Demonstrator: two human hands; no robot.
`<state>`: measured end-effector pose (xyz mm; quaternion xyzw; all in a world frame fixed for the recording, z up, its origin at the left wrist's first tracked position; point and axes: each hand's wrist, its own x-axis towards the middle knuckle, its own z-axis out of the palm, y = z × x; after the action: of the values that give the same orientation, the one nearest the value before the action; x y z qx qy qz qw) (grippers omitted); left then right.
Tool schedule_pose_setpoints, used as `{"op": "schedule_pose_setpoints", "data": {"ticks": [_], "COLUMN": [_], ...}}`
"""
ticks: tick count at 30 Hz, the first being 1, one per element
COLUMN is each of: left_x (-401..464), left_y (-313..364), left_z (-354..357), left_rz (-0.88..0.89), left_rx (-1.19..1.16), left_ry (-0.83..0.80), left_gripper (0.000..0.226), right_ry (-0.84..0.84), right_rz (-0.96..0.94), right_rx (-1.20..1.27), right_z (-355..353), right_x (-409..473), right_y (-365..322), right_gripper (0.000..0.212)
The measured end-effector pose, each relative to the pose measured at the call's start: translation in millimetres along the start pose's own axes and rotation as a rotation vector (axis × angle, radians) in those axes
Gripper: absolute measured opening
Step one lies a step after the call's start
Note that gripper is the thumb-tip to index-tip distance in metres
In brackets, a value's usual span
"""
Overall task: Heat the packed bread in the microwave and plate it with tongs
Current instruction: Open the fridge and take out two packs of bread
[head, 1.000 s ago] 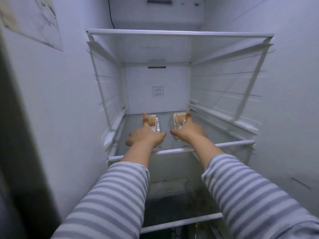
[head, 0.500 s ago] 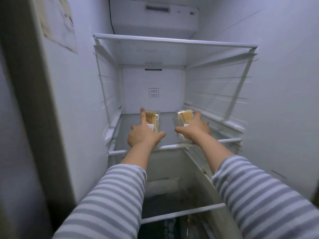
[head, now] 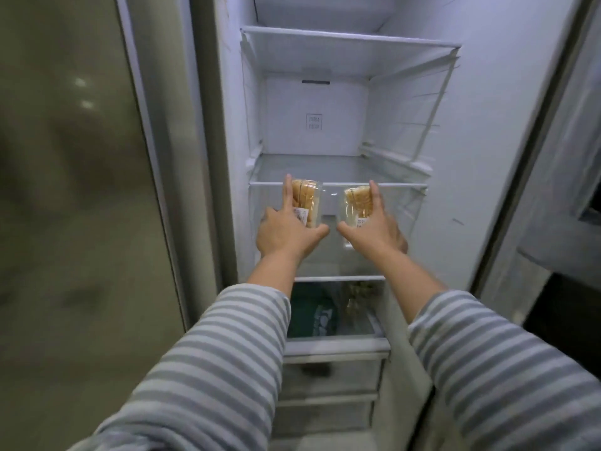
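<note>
Two clear plastic packs of sliced bread are in my hands in front of the open fridge. My left hand [head: 286, 231] grips the left bread pack [head: 309, 200], forefinger along its left side and thumb under it. My right hand [head: 374, 231] grips the right bread pack [head: 357, 201] in the same way, mirrored. Both packs hang in the air just outside the front edge of the glass shelf [head: 338, 183]. Each pack carries a white label near its lower end.
The fridge interior [head: 315, 122] is white, with an upper glass shelf [head: 351, 43]. A lower compartment holds a green bag [head: 309, 314] and a pale bundle [head: 357, 297]. Drawers [head: 331, 375] sit below. The closed left door [head: 81, 190] stands at left, the open door [head: 553, 157] at right.
Both hands have drawn the bread packs back off the shelf and out of the fridge. My view has pulled back, showing the left door and lower drawers.
</note>
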<state>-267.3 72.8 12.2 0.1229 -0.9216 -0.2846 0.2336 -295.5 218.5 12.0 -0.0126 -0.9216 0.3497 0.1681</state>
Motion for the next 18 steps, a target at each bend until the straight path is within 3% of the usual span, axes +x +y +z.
{"op": "schedule_pose_setpoints", "data": {"ticks": [10,18], "left_x": [-177,-277], "left_y": [-52,-132], "left_z": [-32,-84], "left_rz": [-0.18,-0.398], "left_rx": [0.068,0.094], "left_ry": [-0.14,-0.195], "left_gripper": [0.112,0.111], "right_ry": [-0.204,-0.404], "right_rz": [0.037,0.016], "right_rx": [-0.003,-0.074], "right_z": [-9,42], "right_x": [-168,-282], "right_y": [25,-2], "right_gripper": [0.1,0.1]}}
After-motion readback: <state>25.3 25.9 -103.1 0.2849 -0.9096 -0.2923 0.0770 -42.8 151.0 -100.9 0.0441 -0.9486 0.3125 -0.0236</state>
